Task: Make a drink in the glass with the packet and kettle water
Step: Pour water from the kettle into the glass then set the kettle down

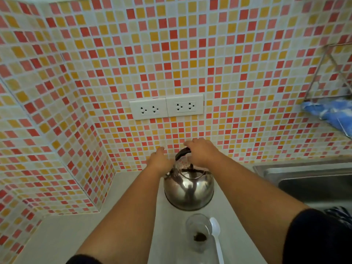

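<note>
A shiny steel kettle (188, 189) with a black handle (182, 152) stands on the pale counter near the tiled wall. My right hand (202, 153) lies over the handle, fingers stretched toward the wall and not curled around it. My left hand (159, 159) hovers flat at the kettle's left side, fingers apart and holding nothing. Closer to me stands a clear glass (199, 232) with a small heap of dark powder at its bottom. A white plastic spoon (216, 237) lies just right of the glass. No packet is in view.
A steel sink (312, 180) sits to the right of the kettle. Two white wall sockets (166, 108) are above the kettle. A wire rack with a blue cloth (331, 113) hangs at the upper right. The tiled wall juts out on the left.
</note>
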